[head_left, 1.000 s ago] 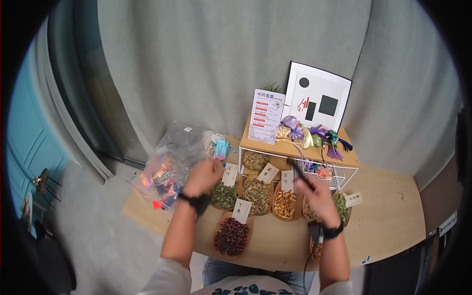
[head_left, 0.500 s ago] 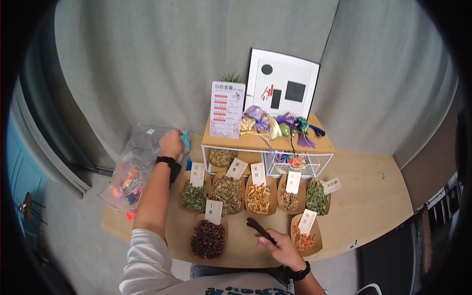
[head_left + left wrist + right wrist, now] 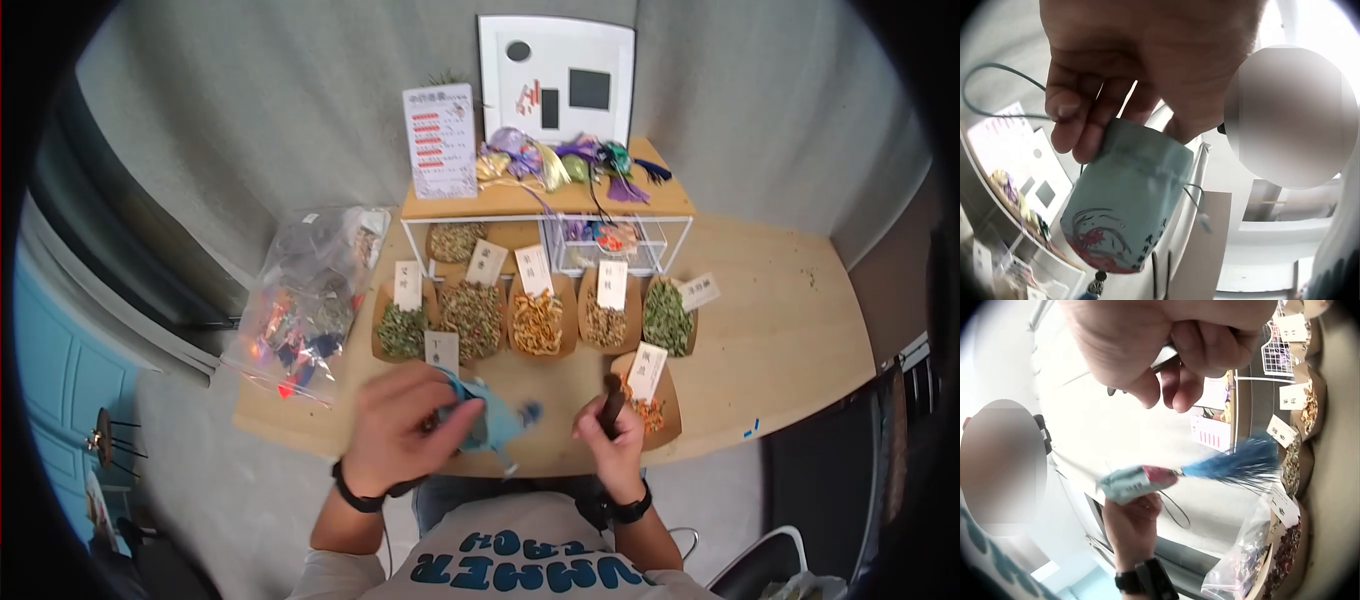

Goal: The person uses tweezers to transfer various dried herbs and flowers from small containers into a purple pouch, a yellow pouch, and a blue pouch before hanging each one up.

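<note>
A light blue drawstring pouch (image 3: pixel 1129 194) with a red and dark printed pattern hangs from my left hand (image 3: pixel 400 430), which pinches it by its top edge. A cord loop (image 3: pixel 997 65) sticks out past the fingers, and a blue tassel (image 3: pixel 1235 464) trails from the pouch's bottom. To the right, over the front of the table, my right hand (image 3: pixel 620 455) holds dark brown tongs (image 3: pixel 612 405) that point upward. Just beyond the hands, dried orange-yellow slices (image 3: pixel 537 325) fill a paper tray. The left hand mostly covers the tray of dark red buds (image 3: pixel 1285 556) in the head view.
Several kraft trays of dried herbs (image 3: pixel 668 318) with label cards line the table. Behind them stands a wooden-topped rack (image 3: pixel 540 203) with tasselled sachets, a sign (image 3: pixel 440 145) and a framed board. A clear plastic bag (image 3: pixel 320 245) of colourful items lies left.
My left hand went to the plastic bag, then came back to the front of the table with the blue pouch. The right hand, still holding the tongs, moved down from the trays to the front.
</note>
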Demonstrator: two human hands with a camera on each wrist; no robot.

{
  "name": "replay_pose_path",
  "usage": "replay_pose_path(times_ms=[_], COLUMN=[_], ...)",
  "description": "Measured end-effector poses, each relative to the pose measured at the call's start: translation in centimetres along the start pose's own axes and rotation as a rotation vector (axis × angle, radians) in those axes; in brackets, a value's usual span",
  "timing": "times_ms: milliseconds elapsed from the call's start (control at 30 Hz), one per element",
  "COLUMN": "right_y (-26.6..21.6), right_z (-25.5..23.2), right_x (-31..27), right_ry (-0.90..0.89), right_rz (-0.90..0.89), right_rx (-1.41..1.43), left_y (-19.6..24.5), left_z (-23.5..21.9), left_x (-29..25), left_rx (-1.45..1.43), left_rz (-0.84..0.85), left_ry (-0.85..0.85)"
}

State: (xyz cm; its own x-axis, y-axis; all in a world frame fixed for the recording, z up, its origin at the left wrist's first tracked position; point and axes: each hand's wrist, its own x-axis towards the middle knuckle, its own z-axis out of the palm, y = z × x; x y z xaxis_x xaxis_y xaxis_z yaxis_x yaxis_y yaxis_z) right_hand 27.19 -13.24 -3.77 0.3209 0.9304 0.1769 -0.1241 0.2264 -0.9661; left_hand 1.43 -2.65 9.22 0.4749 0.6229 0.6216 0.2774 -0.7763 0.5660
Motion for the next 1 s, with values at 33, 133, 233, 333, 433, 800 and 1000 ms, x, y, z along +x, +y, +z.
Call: replay_pose_path(times_ms=[33, 133, 233, 333, 433, 800, 1000], right_y=[-0.6, -1.4, -1.9, -2.9, -2.8, -2.2, -1.1], right_z=[-0.4, -1.5, -1.6, -0.8, 1.0, 0.5, -0.4], right_x=[-0.1, -0.3, -0.2, -0.2, -0.6, -0.6, -0.9], right_ry=[0.045, 0.096, 0.065, -0.103, -0.156, -0.078, -0.032], right_rz=[0.017, -0.002, 0.022, -0.161, -0.134, -0.002, -0.050], right_rx=[-0.023, 0.006, -0.122, -0.453, -0.505, -0.576, -0.443], left_y=[0.3, 0.6, 1.0, 1.3, 1.8, 0.5, -2.2], left_z=[1.8, 5.9, 7.7, 8.9, 9.5, 9.1, 9.7], left_x=[-0.9, -3.2, -4.2, -5.0, -5.1, -6.7, -9.1], left_rx=[-0.016, -0.094, -0.108, 0.044, 0.083, -0.168, -1.036], left_rz=[-0.009, -0.153, -0.181, -0.163, -0.156, -0.355, -0.765], left_ry=[-0.021, -0.191, -0.277, -0.311, -0.291, -0.171, 0.181])
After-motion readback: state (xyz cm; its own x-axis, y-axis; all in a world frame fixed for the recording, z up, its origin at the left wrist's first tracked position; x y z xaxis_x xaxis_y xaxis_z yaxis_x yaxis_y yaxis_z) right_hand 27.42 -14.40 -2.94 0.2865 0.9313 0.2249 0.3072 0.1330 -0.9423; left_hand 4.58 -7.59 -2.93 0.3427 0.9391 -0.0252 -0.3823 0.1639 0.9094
